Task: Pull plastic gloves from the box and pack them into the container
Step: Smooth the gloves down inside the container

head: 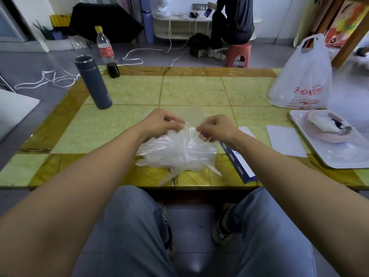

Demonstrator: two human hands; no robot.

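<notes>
A loose heap of clear plastic gloves (177, 150) lies on the tiled table (191, 90) near its front edge, with a few glove fingers hanging over the edge. My left hand (161, 121) and my right hand (216, 126) hover just above the heap, close together, each pinching the top of a thin clear glove between curled fingers. A blue and white glove box (239, 164) lies flat under my right wrist, partly hidden by the forearm. I cannot tell which item is the container.
A grey flask (92, 81) and a cola bottle (107, 52) stand at the far left. A white carrier bag (303, 76) sits far right, with a white tray (331, 154) holding a pink bowl (329, 126) and a white sheet (285, 140) beside it. A person sits on a stool behind.
</notes>
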